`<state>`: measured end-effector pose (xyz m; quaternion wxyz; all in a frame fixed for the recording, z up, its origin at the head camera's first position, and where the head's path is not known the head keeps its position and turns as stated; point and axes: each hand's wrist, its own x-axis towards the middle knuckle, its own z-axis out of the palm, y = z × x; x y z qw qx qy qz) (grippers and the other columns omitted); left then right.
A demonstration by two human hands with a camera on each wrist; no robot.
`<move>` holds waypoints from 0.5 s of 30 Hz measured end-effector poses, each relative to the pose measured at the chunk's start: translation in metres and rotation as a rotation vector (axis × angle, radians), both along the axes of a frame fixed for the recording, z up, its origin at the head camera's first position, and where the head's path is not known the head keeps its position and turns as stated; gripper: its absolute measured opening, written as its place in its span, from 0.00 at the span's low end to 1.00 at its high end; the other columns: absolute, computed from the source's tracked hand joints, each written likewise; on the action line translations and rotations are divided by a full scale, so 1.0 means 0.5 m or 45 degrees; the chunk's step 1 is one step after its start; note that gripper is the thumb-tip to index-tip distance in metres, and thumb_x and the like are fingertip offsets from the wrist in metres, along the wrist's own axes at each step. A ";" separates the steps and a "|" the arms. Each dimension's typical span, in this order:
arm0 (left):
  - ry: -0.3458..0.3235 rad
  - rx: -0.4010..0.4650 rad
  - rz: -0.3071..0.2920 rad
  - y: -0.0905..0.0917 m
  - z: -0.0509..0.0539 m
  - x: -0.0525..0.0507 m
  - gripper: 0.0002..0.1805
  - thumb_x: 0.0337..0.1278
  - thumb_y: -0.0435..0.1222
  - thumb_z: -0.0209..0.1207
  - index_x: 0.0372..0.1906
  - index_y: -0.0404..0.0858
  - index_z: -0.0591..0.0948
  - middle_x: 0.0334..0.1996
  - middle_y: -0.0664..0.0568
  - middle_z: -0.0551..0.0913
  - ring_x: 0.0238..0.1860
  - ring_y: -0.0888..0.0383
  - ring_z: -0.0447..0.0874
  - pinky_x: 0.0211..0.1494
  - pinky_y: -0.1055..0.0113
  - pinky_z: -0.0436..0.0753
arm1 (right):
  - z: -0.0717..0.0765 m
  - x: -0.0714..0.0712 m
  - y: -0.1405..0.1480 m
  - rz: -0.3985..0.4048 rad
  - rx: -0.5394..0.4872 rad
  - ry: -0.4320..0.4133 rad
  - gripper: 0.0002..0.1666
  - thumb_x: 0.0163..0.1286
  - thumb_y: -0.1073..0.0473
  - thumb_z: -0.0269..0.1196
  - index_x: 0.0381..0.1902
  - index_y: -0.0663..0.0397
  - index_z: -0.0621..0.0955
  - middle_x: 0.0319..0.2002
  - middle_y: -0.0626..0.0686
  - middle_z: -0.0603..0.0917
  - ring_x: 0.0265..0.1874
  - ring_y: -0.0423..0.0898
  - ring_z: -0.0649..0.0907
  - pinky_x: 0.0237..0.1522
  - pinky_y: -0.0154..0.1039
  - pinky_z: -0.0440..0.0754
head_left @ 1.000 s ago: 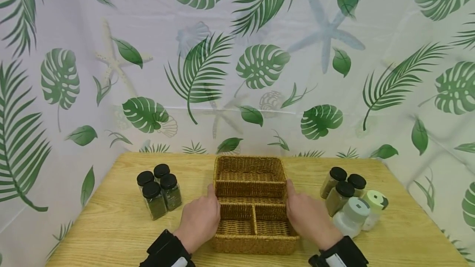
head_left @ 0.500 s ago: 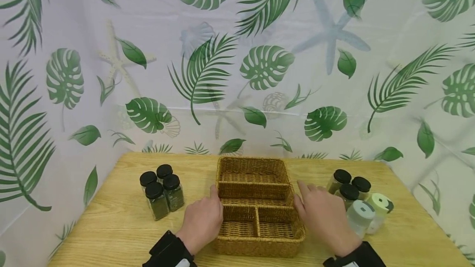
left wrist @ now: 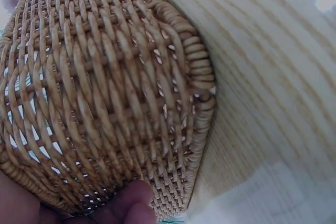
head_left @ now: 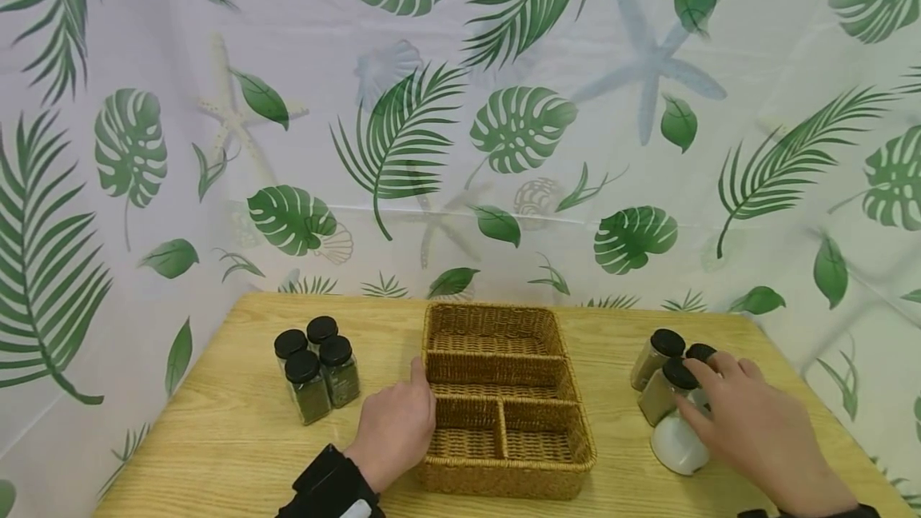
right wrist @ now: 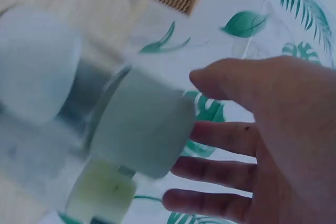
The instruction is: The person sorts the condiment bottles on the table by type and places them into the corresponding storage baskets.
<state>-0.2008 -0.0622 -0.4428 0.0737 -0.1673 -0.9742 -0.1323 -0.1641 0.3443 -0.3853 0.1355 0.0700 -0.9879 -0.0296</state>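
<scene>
White shaker [head_left: 679, 444] near outstretched right hand [head_left: 755, 426]

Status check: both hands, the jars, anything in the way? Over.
Left hand touching brown rectangular wicker basket. Right hand spread at round pale green lid, contact unclear. Possibly crowding: clear black-lidded jars, yellow-green lid.

A golden-brown woven basket [head_left: 507, 478] sits upright on the desk [head_left: 216, 438] — a broad compartment at the back, a narrower one across the middle, two small ones side by side in front, all bare inside. The left hand [head_left: 398, 426] grips its left wall. Well to its right is a white jar [head_left: 679, 444] with a pale grey-green lid [right wrist: 144, 124], partly hidden under the right hand [head_left: 759, 422] — upright or tilted, I cannot tell.
</scene>
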 end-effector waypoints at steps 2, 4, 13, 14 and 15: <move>0.008 -0.006 -0.001 -0.002 0.001 0.002 0.26 0.80 0.39 0.46 0.71 0.24 0.67 0.07 0.57 0.59 0.10 0.62 0.44 0.18 0.67 0.45 | -0.004 0.000 0.013 -0.007 0.002 -0.060 0.30 0.63 0.43 0.70 0.53 0.60 0.84 0.45 0.62 0.81 0.42 0.61 0.82 0.21 0.50 0.79; 0.016 -0.014 0.001 -0.003 0.001 0.002 0.26 0.80 0.39 0.46 0.71 0.25 0.68 0.07 0.57 0.58 0.10 0.62 0.44 0.19 0.67 0.45 | -0.006 -0.002 0.018 -0.014 -0.012 -0.110 0.30 0.64 0.43 0.69 0.52 0.61 0.84 0.45 0.62 0.83 0.41 0.61 0.83 0.24 0.52 0.80; 0.005 -0.004 0.007 0.000 0.002 0.000 0.26 0.80 0.39 0.45 0.71 0.25 0.68 0.06 0.57 0.58 0.09 0.61 0.44 0.18 0.67 0.45 | -0.017 -0.003 0.018 -0.017 -0.103 -0.161 0.25 0.66 0.48 0.68 0.51 0.62 0.79 0.40 0.59 0.85 0.32 0.56 0.85 0.23 0.51 0.79; 0.008 -0.007 0.009 0.000 0.001 0.000 0.26 0.80 0.39 0.45 0.71 0.25 0.68 0.06 0.57 0.58 0.09 0.61 0.44 0.18 0.67 0.45 | -0.017 -0.003 0.018 -0.013 -0.116 -0.158 0.24 0.66 0.48 0.68 0.50 0.61 0.79 0.39 0.57 0.84 0.31 0.54 0.84 0.23 0.50 0.78; 0.010 -0.012 0.010 0.000 0.001 -0.001 0.26 0.80 0.40 0.45 0.71 0.25 0.68 0.06 0.57 0.58 0.09 0.61 0.44 0.18 0.67 0.45 | -0.018 -0.003 0.018 -0.008 -0.126 -0.156 0.23 0.66 0.49 0.68 0.49 0.60 0.78 0.37 0.56 0.84 0.30 0.53 0.84 0.23 0.50 0.78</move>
